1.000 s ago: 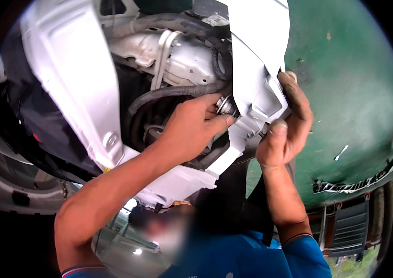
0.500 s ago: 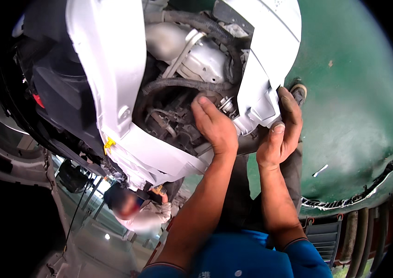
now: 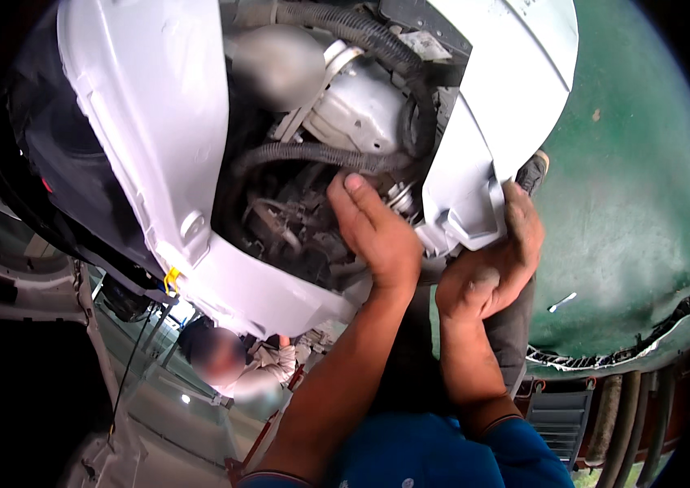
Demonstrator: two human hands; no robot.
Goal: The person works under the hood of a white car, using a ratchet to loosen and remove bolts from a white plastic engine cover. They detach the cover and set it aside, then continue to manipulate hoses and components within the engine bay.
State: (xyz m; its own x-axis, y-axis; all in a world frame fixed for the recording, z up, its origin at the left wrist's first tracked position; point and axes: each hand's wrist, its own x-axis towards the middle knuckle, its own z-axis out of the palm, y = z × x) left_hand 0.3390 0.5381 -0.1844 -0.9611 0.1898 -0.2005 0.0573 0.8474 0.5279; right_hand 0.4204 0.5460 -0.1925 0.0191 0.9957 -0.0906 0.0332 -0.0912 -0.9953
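Observation:
A white car body panel (image 3: 516, 81), shaped like a fender, has a folded corner at its lower end. My right hand (image 3: 498, 256) cups this corner from the outside, fingers bent along its edge and thumb folded inward. My left hand (image 3: 373, 232) reaches into the engine bay opening between the white panels. Its fingers are stretched out and lie close together, beside a metal bolt-like part (image 3: 399, 198) and below a ribbed black hose (image 3: 312, 154). Nothing shows in the left hand; its far side is hidden.
Another white panel (image 3: 150, 106) borders the opening on the left, with a yellow clip (image 3: 172, 281) on it. Another person (image 3: 255, 370) is beyond it. On the green floor (image 3: 630, 203) lie a small white stick (image 3: 562, 302) and a dark trim strip (image 3: 630, 346).
The white panels look larger and wider apart in view. My right hand has turned, its thumb coming away from the panel's corner. The left hand stays nearly in place.

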